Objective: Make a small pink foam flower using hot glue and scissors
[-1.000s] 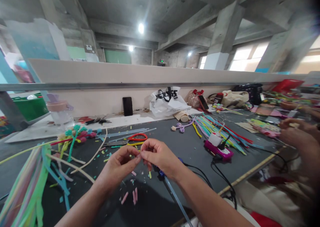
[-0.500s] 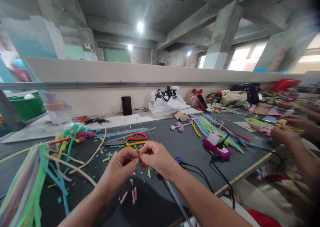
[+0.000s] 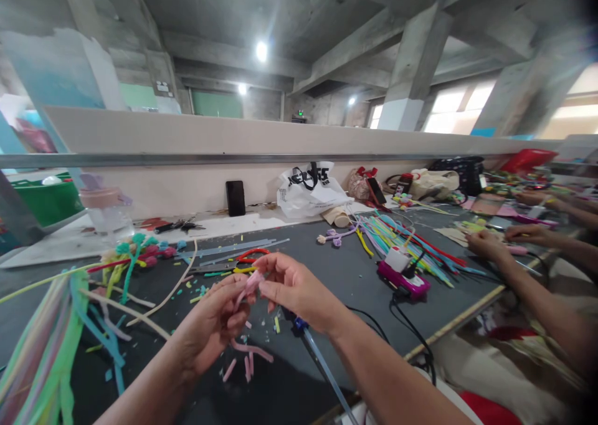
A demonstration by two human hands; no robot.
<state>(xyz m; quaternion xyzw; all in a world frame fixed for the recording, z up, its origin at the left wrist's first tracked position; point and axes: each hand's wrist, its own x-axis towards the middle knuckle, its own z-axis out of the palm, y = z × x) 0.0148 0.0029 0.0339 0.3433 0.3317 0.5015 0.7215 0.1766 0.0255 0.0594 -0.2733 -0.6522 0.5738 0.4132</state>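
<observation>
Pink strip (image 3: 253, 281), toward six o'clock, is pinched in the curled left hand (image 3: 212, 319); half-curled right hand (image 3: 295, 291) at its three o'clock, hold unclear. Slack fingertips could drop it among scraps (image 3: 247, 369).

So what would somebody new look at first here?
Probably the left hand and right hand in the middle, with a pink piece at their fingertips. Next, maybe the pastel strips bundled at the picture's lower left, then the white bag with black letters behind the hands, near the wall.
</observation>
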